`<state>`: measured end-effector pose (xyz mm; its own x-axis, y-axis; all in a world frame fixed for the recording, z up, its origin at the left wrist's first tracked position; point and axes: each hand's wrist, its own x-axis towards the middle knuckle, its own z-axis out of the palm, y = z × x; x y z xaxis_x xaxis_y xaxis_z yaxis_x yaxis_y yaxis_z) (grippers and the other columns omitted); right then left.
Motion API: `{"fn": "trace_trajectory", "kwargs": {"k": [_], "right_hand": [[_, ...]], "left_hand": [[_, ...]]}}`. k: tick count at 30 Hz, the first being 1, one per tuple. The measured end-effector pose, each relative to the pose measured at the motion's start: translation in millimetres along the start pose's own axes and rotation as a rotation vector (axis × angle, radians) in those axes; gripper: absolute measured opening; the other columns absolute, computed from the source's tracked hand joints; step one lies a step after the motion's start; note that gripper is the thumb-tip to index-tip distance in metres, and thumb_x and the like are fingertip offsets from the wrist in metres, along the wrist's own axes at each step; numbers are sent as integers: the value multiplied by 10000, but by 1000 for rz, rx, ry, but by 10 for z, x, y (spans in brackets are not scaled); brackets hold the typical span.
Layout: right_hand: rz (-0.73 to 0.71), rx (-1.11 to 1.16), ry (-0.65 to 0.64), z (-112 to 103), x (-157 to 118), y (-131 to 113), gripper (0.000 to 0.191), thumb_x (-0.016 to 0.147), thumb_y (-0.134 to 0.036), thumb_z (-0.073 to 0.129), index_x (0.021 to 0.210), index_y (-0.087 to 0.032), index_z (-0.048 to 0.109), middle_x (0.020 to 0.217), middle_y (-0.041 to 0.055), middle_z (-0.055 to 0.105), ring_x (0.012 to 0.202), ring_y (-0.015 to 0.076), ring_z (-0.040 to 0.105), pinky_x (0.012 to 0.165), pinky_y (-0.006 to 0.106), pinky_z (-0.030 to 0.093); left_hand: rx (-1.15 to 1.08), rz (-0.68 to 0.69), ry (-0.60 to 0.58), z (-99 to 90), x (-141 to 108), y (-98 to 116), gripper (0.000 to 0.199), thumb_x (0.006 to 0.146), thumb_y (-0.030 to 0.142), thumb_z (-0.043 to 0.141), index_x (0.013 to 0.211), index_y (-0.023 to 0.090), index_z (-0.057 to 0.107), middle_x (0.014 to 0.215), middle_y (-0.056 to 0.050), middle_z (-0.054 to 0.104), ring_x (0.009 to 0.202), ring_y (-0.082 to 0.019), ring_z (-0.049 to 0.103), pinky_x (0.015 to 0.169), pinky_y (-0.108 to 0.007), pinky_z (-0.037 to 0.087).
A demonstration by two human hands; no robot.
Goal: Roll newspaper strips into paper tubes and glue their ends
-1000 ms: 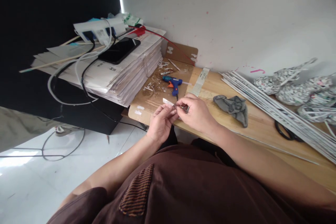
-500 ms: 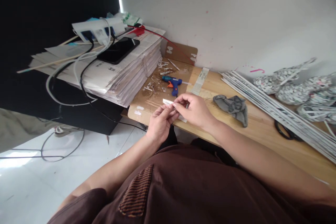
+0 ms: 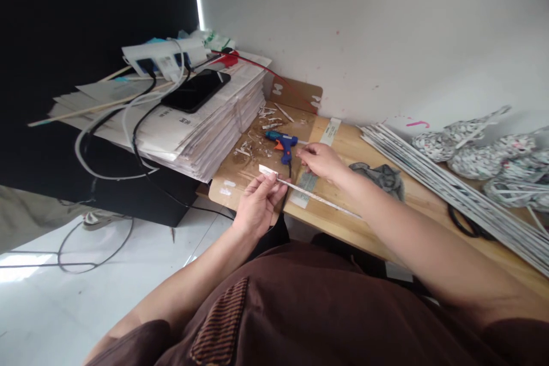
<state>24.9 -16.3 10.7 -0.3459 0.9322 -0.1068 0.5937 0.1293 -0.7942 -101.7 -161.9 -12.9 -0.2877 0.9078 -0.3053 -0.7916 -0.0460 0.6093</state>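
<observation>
Between the thumb and fingers of my left hand (image 3: 258,197) is a thin rolled paper stick (image 3: 319,198), its flat white end sticking out to the upper left. The stick slants down to the right and passes under my right forearm. My right hand (image 3: 316,160) is raised from the stick, its fingers bent together close to the glue stick end of a blue glue gun (image 3: 286,146); whether it grips anything is hidden. The glue gun lies on brown cardboard (image 3: 223,180) among paper scraps (image 3: 244,148).
A tall paper stack (image 3: 206,148) at the left bears a phone (image 3: 196,90), a power strip (image 3: 165,57) and looped cables. Rightward lie a grey cloth (image 3: 381,178), a bundle of paper sticks (image 3: 454,189), black scissor handles (image 3: 461,223) and woven paper pieces (image 3: 484,155).
My right hand has moved away from my left hand, up and to the right. The long stick now shows beyond my left fingers.
</observation>
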Motion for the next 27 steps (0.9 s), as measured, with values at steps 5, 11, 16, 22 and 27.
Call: {"fn": "trace_trajectory", "kwargs": {"k": [5,11,16,22,27], "right_hand": [[75,-143,-70,131,212,-152,494,709,-677,687,620,-194,634,464,42,589,427,176,574,423,264,401],[261,62,-55,167,363,-196,274,719,-372,762,589,-181,615,403,35,557,410,190,577,375,260,402],[312,351,-104,133,369,-140,182,835,-303,665,752,-162,585,555,37,651,409,134,601,351,211,442],[293,616,-104,126,220,-227,136,944,-231,491,825,-171,517,615,34,667,474,120,642,421,201,514],[173,766,-92,-70,-34,-314,58,859,-123,552,850,-179,540,750,22,691,585,102,653,496,191,527]], "left_hand": [[-17,24,24,-60,39,12,205,700,183,824,797,135,650,789,-6,698,801,-133,722,810,-231,585],[-22,26,7,-86,61,69,243,662,142,841,790,143,634,790,-10,708,872,-165,730,798,-233,588],[-23,11,18,-68,74,70,272,641,139,849,789,147,622,765,-2,704,848,-171,737,771,-225,588],[-34,23,31,-52,85,61,243,666,143,835,790,139,626,724,-2,682,848,-168,733,753,-211,586],[-22,24,20,-61,88,74,208,682,139,826,798,123,654,704,0,668,794,-143,726,738,-195,586]]}}
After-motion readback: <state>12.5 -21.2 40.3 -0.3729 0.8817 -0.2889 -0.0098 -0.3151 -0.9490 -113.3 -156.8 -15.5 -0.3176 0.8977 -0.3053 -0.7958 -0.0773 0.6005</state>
